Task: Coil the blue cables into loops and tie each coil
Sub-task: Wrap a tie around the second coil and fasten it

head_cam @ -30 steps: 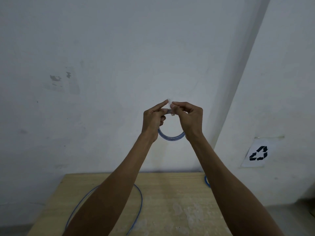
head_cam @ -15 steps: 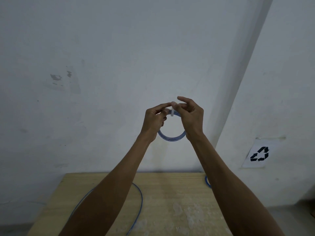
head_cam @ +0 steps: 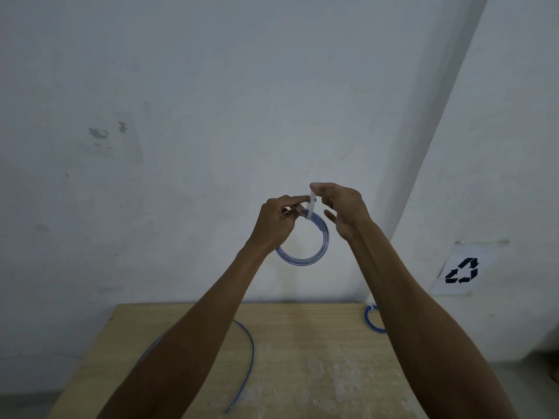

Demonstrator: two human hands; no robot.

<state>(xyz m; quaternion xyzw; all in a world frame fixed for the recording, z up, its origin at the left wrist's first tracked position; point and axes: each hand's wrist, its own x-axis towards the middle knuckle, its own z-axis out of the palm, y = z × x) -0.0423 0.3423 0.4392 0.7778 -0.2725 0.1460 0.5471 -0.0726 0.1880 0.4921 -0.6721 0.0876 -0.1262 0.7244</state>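
The coiled blue cable loop [head_cam: 304, 240] is held up in the air in front of the white wall [head_cam: 211, 116], well above the pale wooden counter [head_cam: 302, 358]. The left hand [head_cam: 276, 222] is closed in a pinch on the top of the coil, thumb and forefinger gripping the bundled strands at their upper left, so that the ring hangs below the grip with its open face turned toward the camera. A thin white tie strip [head_cam: 311, 204] wraps the strands at the pinch point and rises almost upright from them; its long axis runs vertically, at roughly a right angle to the cable strands it crosses. The right hand [head_cam: 341, 207] holds the free upper end of this strip between thumb and forefinger, while its remaining fingers [head_cam: 330, 216] are spread loose and touch nothing. The strip end therefore lies directly above the bundle and just to the right of the left-hand pinch, with the right hand the nearer one to it. Judged from this arrangement, the tie is not yet secured, and tightening requires a pull along the strip's axis, away from the coil, against the left-hand grip. A loose blue cable [head_cam: 248, 367] lies uncoiled on the counter, and a small tied blue coil [head_cam: 371, 320] rests near the counter's far right edge.
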